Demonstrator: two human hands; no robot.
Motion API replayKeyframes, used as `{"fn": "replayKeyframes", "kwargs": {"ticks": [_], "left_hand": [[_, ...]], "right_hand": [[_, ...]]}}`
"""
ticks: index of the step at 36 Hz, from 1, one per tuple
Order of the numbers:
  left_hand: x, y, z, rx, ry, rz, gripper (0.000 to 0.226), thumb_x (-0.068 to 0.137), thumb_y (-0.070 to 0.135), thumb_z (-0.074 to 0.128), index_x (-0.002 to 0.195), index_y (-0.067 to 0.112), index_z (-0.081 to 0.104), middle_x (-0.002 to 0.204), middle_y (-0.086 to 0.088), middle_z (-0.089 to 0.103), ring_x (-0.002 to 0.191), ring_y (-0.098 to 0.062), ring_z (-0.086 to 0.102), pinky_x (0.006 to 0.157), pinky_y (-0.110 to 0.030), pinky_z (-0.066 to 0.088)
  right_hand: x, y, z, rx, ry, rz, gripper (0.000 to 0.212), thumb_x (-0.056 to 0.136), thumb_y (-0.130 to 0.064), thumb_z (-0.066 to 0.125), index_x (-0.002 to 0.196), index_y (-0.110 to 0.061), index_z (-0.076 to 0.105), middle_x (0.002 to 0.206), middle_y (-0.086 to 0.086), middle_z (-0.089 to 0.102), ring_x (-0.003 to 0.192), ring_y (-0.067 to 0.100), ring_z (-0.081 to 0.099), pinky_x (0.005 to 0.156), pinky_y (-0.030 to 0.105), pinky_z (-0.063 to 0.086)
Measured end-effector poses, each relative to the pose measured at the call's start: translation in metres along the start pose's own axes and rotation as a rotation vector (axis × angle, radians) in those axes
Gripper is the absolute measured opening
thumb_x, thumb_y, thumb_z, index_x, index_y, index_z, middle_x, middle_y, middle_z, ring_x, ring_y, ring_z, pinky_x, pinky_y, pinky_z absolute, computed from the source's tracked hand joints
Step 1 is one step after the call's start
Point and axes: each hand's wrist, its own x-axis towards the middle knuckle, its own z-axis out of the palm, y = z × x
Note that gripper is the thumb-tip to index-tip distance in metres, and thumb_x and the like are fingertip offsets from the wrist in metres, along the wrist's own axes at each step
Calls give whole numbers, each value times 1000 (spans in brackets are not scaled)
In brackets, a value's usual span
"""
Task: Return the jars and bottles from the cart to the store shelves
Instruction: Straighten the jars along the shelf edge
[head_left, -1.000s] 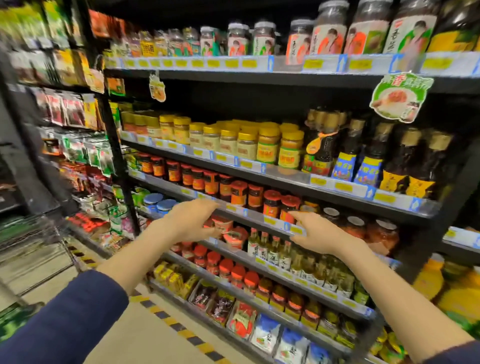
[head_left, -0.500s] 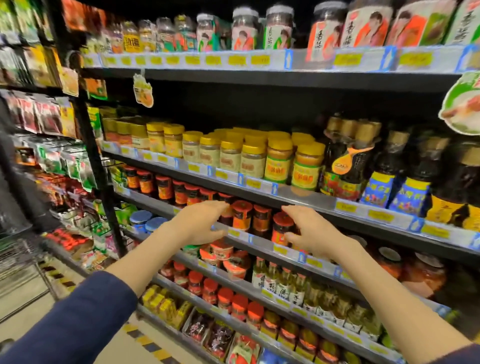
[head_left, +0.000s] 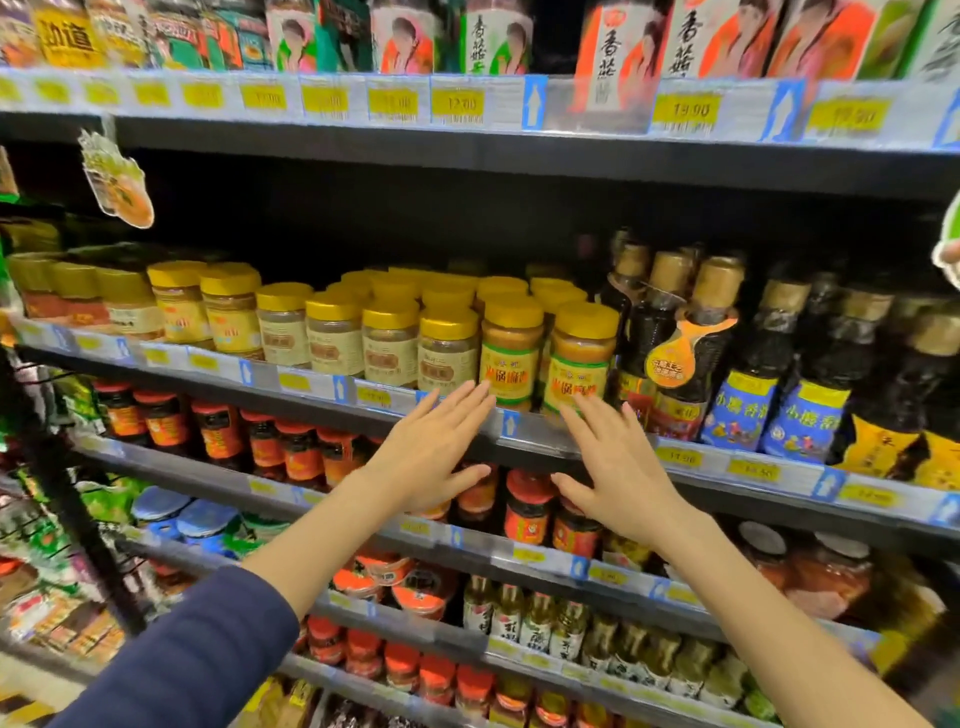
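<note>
Hands empty: left hand (head_left: 434, 449) and right hand (head_left: 615, 470) spread flat, grip fully open. Two yellow-lidded, green-labelled plastic jars (head_left: 511, 351) at 12 o'clock, fingertips touching them, on black shelf (head_left: 691, 475).

A grocery shop aisle.
Tiered shelves (head_left: 519, 156) carry yellow price tags (head_left: 457, 104), rows of yellow-lidded jars (head_left: 447, 348) and dark sauce bottles (head_left: 748, 374).
</note>
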Motion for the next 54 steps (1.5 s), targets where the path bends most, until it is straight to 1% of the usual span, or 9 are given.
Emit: {"fn": "replayKeyframes", "kwargs": {"ticks": [8, 15, 19, 27, 35, 38, 44, 48, 54], "left_hand": [[27, -18, 13, 66, -4, 99, 85, 83, 64, 9, 150, 14, -4, 157, -1, -10, 146, -18, -5, 116, -39, -6], [33, -28, 22, 71, 34, 159, 87, 81, 66, 3, 149, 13, -6, 153, -2, -14, 146, -19, -3, 115, -41, -6], [35, -28, 22, 81, 41, 170, 88, 82, 66, 7, 150, 11, -5, 157, -7, -9, 147, -20, -2, 117, -41, -3], [37, -31, 26, 21, 45, 182, 90, 81, 68, 5, 150, 11, 1, 158, -10, -2, 147, -20, 3, 118, -42, 3], [38, -33, 27, -29, 48, 184, 91, 80, 70, 6, 151, 12, 0, 159, -8, -4, 147, -18, 2, 119, -39, 5], [38, -32, 27, -26, 49, 183, 92, 80, 71, 5, 151, 12, 0, 159, -8, -5, 147, -18, 2, 119, -39, 6], [37, -30, 22, -45, 15, 174, 86, 89, 66, 25, 150, 11, 0, 158, -8, -7, 147, -18, 0, 120, -40, 5], [36, -29, 20, -35, -3, 164, 85, 90, 65, 26, 151, 11, 1, 158, -8, -7, 147, -18, 0, 120, -41, 6], [29, -32, 19, -19, 22, 152, 83, 90, 65, 23, 150, 12, 1, 158, -5, -5, 147, -18, -1, 120, -39, 3]], "right_hand": [[8, 1, 11, -104, 15, 151, 86, 87, -55, 47, 150, -11, 9, 158, 10, 4, 146, 25, 4, 114, 47, -5], [11, -4, 21, -175, 44, 209, 91, 79, -57, 59, 145, -4, 27, 153, 15, 24, 141, 30, 28, 111, 52, 9], [12, -6, 24, -167, 59, 208, 91, 81, -56, 57, 147, -4, 21, 155, 13, 18, 143, 28, 21, 113, 50, 3], [16, -11, 29, -202, 75, 221, 91, 78, -57, 60, 145, -3, 27, 152, 14, 27, 140, 29, 29, 111, 50, 9], [16, -9, 31, -252, 89, 250, 90, 75, -58, 62, 141, -2, 35, 147, 14, 38, 134, 30, 41, 108, 56, 24], [17, -10, 33, -253, 92, 263, 91, 76, -57, 61, 143, -3, 33, 149, 13, 35, 135, 30, 39, 110, 55, 22], [18, -12, 33, -239, 92, 277, 90, 79, -57, 59, 145, -4, 28, 152, 12, 29, 138, 28, 34, 112, 53, 17], [17, -11, 34, -245, 96, 290, 91, 75, -58, 61, 142, -2, 35, 148, 14, 36, 134, 29, 40, 110, 54, 23], [19, -16, 33, -225, 104, 263, 91, 77, -60, 57, 143, -2, 33, 149, 16, 34, 136, 30, 36, 111, 53, 18]]}}
